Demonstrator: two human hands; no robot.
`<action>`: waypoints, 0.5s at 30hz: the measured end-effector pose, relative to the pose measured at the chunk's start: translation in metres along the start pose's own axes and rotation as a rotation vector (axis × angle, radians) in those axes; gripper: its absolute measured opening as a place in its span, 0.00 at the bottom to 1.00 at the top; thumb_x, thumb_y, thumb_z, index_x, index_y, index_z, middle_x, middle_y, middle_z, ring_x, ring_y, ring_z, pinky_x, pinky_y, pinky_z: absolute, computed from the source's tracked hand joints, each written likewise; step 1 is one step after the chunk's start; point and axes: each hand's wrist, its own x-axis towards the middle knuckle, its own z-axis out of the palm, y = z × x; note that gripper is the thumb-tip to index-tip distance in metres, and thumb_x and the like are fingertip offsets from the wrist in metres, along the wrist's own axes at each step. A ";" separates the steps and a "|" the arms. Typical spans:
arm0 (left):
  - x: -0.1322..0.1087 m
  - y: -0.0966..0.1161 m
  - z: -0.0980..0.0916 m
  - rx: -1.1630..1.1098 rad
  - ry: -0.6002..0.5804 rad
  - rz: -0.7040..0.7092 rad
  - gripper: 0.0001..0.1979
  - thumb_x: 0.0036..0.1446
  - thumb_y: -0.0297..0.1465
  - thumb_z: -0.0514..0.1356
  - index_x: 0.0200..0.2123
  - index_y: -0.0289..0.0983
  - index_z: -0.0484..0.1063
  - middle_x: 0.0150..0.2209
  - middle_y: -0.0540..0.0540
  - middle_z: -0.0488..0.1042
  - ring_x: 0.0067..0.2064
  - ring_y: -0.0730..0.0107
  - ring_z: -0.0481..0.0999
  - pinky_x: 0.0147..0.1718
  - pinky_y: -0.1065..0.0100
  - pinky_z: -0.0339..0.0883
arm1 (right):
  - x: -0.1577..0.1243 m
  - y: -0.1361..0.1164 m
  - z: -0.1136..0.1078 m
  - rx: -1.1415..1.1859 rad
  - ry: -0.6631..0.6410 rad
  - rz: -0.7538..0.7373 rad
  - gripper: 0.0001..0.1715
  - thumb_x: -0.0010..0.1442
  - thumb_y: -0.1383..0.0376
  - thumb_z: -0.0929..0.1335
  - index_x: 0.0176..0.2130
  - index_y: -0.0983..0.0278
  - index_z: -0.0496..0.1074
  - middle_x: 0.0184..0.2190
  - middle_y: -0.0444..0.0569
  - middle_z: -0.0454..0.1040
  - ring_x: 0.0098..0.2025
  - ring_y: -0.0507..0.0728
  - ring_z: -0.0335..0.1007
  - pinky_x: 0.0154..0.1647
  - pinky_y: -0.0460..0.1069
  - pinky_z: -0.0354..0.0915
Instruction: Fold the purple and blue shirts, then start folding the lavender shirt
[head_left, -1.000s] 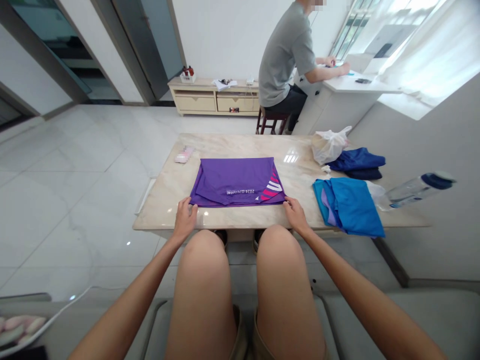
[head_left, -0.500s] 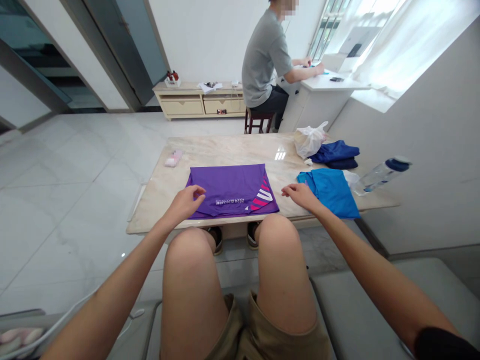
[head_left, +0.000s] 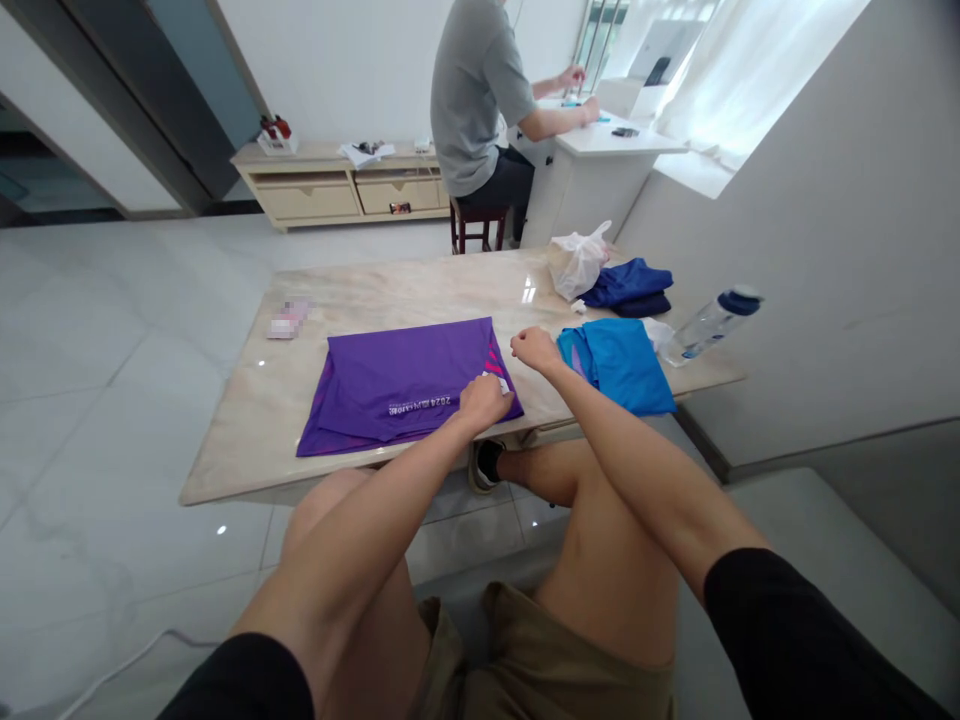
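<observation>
Although partly hidden by the left hand [head_left: 480,402], a purple shirt [head_left: 397,385] lies flat on the worktop [head_left: 247,445]

Head-camera view. The shirt lies in layers near the worktop's front edge, with its lower layers showing along the left side. The left hand rests on the shirt's right-hand edge, its fingers covering part of the pink stripes [head_left: 493,360]. Beside those fingers shows a small white tag [head_left: 497,383], too small and too covered to tell from a fold of lining; whether the fingers grip the cloth cannot be told. The right hand [head_left: 535,350] is just beside the shirt's corner, slightly apart from the left hand, with its fingers loosely curled and nothing visible in them. White print [head_left: 424,404] on the shirt reads upside down and is hard to make out. To the right lie a folded blue garment [head_left: 619,365], a navy garment [head_left: 628,285], a white plastic bag [head_left: 577,262] and a tilted water bottle [head_left: 712,325]. A blurred pink packet [head_left: 290,318] lies at the left. Beyond, a seated person in a grey T-shirt [head_left: 476,90], cut off by the frame's top edge, works at a white desk [head_left: 600,165].
</observation>
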 end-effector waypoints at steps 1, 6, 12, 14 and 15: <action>0.005 0.005 0.005 -0.007 0.002 -0.010 0.26 0.70 0.44 0.63 0.58 0.29 0.81 0.58 0.20 0.82 0.62 0.37 0.84 0.56 0.54 0.76 | 0.003 0.010 0.004 -0.008 -0.011 0.021 0.17 0.69 0.65 0.68 0.45 0.70 0.86 0.41 0.62 0.87 0.49 0.62 0.84 0.53 0.49 0.72; 0.027 0.020 0.019 -0.012 -0.013 -0.097 0.40 0.66 0.53 0.67 0.66 0.26 0.73 0.63 0.16 0.77 0.65 0.34 0.80 0.60 0.51 0.74 | 0.021 0.043 0.012 0.015 -0.022 0.068 0.14 0.67 0.67 0.69 0.41 0.69 0.86 0.40 0.62 0.87 0.50 0.64 0.84 0.55 0.51 0.72; 0.027 0.021 0.022 -0.032 -0.092 -0.086 0.21 0.69 0.29 0.60 0.61 0.26 0.80 0.62 0.17 0.79 0.65 0.38 0.81 0.61 0.50 0.74 | 0.031 0.051 0.034 0.167 -0.031 0.135 0.12 0.66 0.66 0.71 0.41 0.71 0.85 0.35 0.61 0.86 0.43 0.61 0.86 0.49 0.48 0.76; 0.022 0.024 0.023 -0.050 -0.116 -0.090 0.21 0.69 0.28 0.59 0.59 0.27 0.82 0.61 0.19 0.80 0.64 0.39 0.82 0.60 0.52 0.74 | 0.032 0.049 0.043 0.241 -0.041 0.179 0.13 0.67 0.65 0.71 0.41 0.72 0.84 0.33 0.60 0.86 0.38 0.60 0.85 0.43 0.48 0.78; 0.018 0.025 0.023 -0.062 -0.130 -0.089 0.20 0.68 0.28 0.59 0.59 0.28 0.82 0.61 0.20 0.81 0.64 0.39 0.82 0.59 0.54 0.75 | 0.032 0.048 0.047 0.279 -0.044 0.204 0.13 0.68 0.64 0.71 0.42 0.73 0.84 0.33 0.60 0.86 0.36 0.59 0.85 0.40 0.47 0.78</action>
